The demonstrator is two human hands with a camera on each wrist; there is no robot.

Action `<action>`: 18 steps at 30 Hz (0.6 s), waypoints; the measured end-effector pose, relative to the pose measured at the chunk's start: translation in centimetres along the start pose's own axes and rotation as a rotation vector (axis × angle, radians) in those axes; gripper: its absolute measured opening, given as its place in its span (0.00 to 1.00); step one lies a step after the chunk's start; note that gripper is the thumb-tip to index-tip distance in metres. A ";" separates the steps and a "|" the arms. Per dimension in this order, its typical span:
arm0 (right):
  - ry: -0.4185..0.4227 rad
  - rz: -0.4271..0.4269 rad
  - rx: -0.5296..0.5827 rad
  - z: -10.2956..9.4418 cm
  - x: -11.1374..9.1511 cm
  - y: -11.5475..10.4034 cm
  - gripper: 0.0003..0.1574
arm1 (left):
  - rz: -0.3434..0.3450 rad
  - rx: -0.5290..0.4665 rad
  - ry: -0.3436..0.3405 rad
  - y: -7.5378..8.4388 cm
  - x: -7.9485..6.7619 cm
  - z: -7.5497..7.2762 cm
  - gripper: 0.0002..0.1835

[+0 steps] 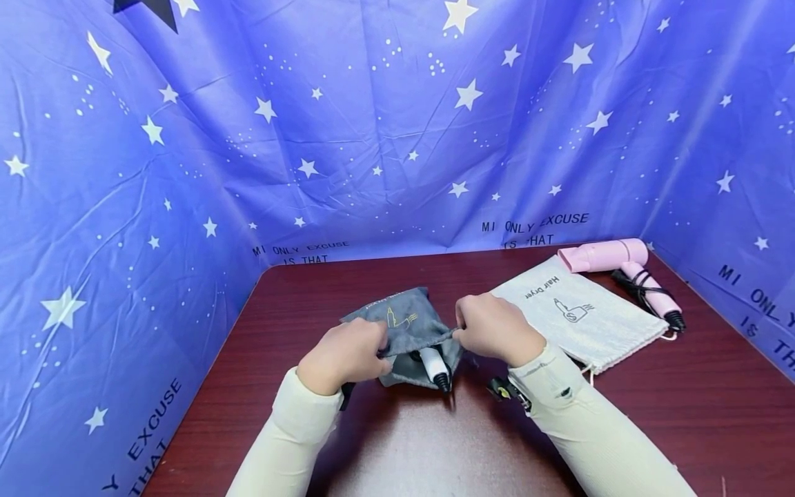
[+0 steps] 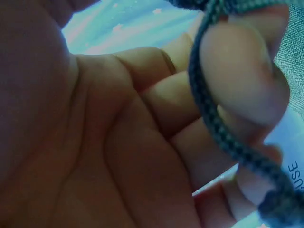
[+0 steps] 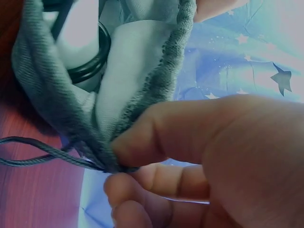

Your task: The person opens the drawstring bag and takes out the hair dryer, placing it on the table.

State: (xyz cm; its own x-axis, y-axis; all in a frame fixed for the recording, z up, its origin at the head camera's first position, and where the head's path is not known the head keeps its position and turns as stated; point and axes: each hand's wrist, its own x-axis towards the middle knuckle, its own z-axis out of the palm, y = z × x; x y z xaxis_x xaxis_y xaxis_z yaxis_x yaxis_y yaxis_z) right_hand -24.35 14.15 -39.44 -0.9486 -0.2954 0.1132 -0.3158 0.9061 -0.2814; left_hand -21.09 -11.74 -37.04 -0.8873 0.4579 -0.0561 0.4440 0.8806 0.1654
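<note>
A dark grey drawstring bag (image 1: pixel 406 328) with a yellow hair dryer drawing lies on the table, its mouth facing me. Out of the mouth sticks the white handle (image 1: pixel 433 362) of a hair dryer, ending in a black cord sleeve; its head is hidden inside. Coiled black cord (image 3: pixel 90 71) shows by the handle in the right wrist view. My left hand (image 1: pixel 348 352) grips the left side of the bag's rim, and a drawstring (image 2: pixel 209 107) runs across its fingers. Between thumb and fingers, my right hand (image 1: pixel 497 328) pinches the right corner of the rim.
To the right lies a white drawstring bag (image 1: pixel 559 310) printed "Hair Dryer". At its far right side a pink hair dryer (image 1: pixel 611 254) rests with its black cord wound round the handle. Blue star-printed curtains (image 1: pixel 373 124) enclose the dark red table (image 1: pixel 714 414).
</note>
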 end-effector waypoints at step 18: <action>-0.188 -0.094 -0.076 0.0 -0.9 -0.7 0.17 | 0.036 0.020 -0.137 0.4 -0.2 0.3 0.26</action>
State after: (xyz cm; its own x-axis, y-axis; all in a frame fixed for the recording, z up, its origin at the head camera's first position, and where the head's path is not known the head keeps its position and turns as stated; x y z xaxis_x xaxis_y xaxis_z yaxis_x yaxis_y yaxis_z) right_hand -23.24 13.74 -39.35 -0.9041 -0.4248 -0.0458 -0.4078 0.8899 -0.2042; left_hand -20.70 -11.49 -37.22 -0.8458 0.5005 -0.1847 0.4790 0.8649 0.1501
